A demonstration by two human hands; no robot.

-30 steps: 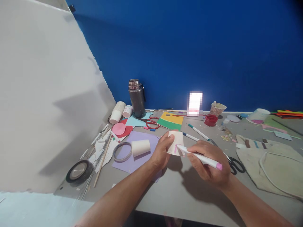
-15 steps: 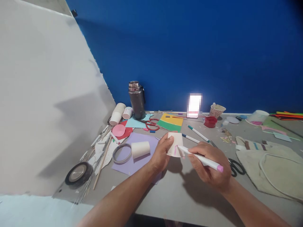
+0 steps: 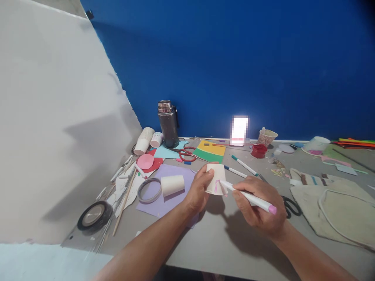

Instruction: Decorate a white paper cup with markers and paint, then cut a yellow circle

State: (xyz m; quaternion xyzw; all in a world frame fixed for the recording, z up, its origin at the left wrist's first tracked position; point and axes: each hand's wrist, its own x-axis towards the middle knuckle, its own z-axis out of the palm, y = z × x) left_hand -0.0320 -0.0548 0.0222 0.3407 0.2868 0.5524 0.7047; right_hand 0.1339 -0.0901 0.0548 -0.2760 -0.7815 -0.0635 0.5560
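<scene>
Left hand (image 3: 199,189) gripping cup (image 3: 213,173) over near tabletop (image 3: 211,246); right hand's (image 3: 262,205) grip closed on pen (image 3: 255,200), tip at pink mark (image 3: 216,186). Flask (image 3: 168,128) far left, contents hidden; patterned cup (image 3: 267,139) far right, white thing (image 3: 263,131) poking out.

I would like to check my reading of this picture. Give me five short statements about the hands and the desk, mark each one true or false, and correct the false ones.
1. The left hand holds a white paper cup. True.
2. The right hand holds a pair of scissors. False: it holds a white marker with a pink end.
3. The cup in the left hand has a pink mark on it. True.
4. The dark flask lies on its side. False: it stands upright.
5. Another white cup stands upright on the purple sheet. False: it lies on its side there.
</scene>
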